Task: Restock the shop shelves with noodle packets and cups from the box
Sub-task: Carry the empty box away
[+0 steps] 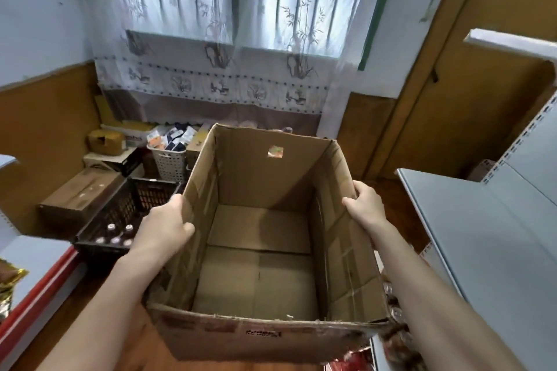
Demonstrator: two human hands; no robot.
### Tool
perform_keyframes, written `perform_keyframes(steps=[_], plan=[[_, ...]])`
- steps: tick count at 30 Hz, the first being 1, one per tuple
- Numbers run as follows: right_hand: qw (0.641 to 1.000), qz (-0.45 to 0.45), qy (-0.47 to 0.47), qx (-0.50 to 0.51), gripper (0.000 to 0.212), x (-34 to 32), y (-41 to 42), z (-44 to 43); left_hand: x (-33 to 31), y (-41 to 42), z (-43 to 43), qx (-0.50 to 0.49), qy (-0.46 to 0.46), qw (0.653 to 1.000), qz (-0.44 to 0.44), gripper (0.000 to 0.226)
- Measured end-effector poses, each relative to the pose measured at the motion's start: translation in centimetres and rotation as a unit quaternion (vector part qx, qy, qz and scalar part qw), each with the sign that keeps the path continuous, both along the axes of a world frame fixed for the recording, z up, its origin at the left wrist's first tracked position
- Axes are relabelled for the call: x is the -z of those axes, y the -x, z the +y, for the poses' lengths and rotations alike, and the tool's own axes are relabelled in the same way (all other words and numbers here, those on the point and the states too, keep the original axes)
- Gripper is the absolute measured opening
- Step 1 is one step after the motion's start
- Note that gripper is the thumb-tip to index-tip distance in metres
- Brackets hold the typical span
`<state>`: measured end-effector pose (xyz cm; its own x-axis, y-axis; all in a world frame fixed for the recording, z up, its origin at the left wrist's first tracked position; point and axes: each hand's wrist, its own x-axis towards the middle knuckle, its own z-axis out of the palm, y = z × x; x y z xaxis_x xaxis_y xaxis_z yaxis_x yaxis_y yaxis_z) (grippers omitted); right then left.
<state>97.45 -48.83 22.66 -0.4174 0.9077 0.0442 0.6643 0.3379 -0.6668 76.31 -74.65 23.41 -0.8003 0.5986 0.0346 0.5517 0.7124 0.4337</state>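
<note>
Two shelves flank us: a red-edged shelf (39,280) low on the left with a gold packet (9,280) at the frame edge, and a grey shelf (482,235) on the right. Blurred reddish packets (394,337) sit under the grey one, just beside the near right corner of the box (262,331). Further out on the left, a black crate (129,211) with bottles (116,235) stands close to the box's left wall, partly hidden by our left forearm. Past it we see a closed carton (81,193), then a white basket (168,159) of goods and more cartons against the wall. Farthest off are a curtain (211,39) over the window and a brown door (467,84) on the right.

Writing: a dark print (263,333) on the near outer wall of the box is too blurred to read. A small orange-green sticker (275,151) on the far inner wall is also unreadable.

We hold the box open-topped in the middle, between the two shelves, and only its bottom flaps show inside. Our left hand (164,227) grips the left wall's rim with the thumb inside and the fingers outside. Our right hand (366,202) grips the right wall's rim about halfway along, fingers curled over the edge. Both hands are closed tight on cardboard.
</note>
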Motion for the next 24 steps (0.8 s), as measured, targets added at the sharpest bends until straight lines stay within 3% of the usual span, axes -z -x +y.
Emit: perform_keyframes(steps=[8, 16, 24], plan=[[1.0, 0.003, -0.012, 0.007, 0.03, -1.1, 9.9, 15.5, -1.1, 10.2, 16.0, 0.011, -0.012, 1.0, 0.027, 0.034], [1.0, 0.006, -0.007, -0.006, 0.036, -0.8, 22.3, 32.8, -0.6, 21.7, 32.7, -0.004, -0.014, 1.0, 0.027, 0.035], [0.998, 0.006, -0.008, -0.055, 0.04, -1.9, 37.6, 45.1, -1.2, 34.2, 43.1, -0.057, -0.007, 0.998, 0.038, 0.032]])
